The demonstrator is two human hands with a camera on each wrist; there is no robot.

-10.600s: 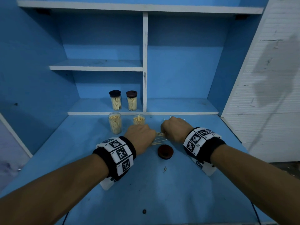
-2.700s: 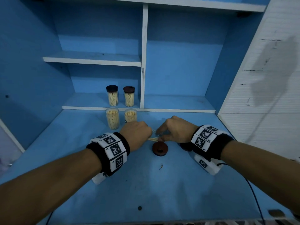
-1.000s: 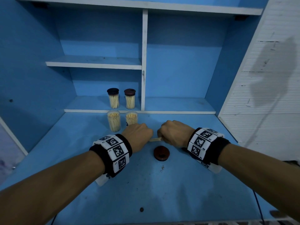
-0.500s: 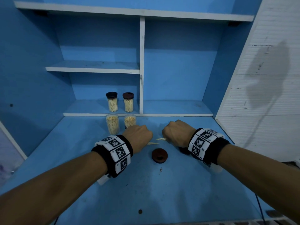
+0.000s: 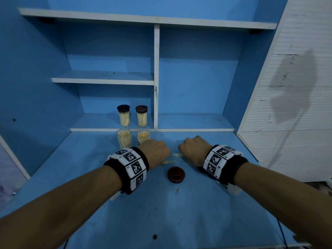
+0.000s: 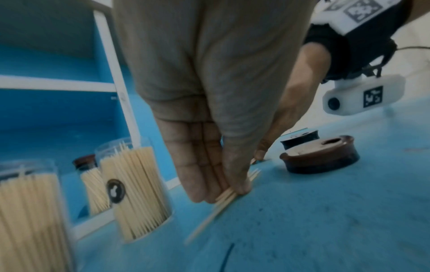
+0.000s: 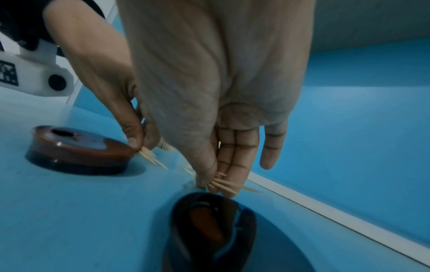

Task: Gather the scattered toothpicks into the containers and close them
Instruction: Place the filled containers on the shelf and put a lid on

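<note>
My left hand (image 5: 155,151) pinches a small bundle of toothpicks (image 6: 229,197) between thumb and fingers, low on the blue tabletop (image 5: 179,212). My right hand (image 5: 194,150) pinches a second small bundle of toothpicks (image 7: 221,184) just to the right. Two open clear containers (image 5: 124,139) (image 5: 143,136), both full of toothpicks, stand just beyond the left hand. A brown lid (image 5: 176,174) lies near me between the hands. A darker lid (image 7: 214,230) lies under the right wrist.
Two capped toothpick containers (image 5: 124,115) (image 5: 141,115) stand on the low shelf behind the open ones, left of the white divider (image 5: 156,78). A white panel (image 5: 296,105) rises at the right. Small dark specks (image 5: 177,190) dot the tabletop.
The hands, close together over the toothpicks a second ago, have drawn apart, each with its own small bundle. Containers and brown lid have not moved.
</note>
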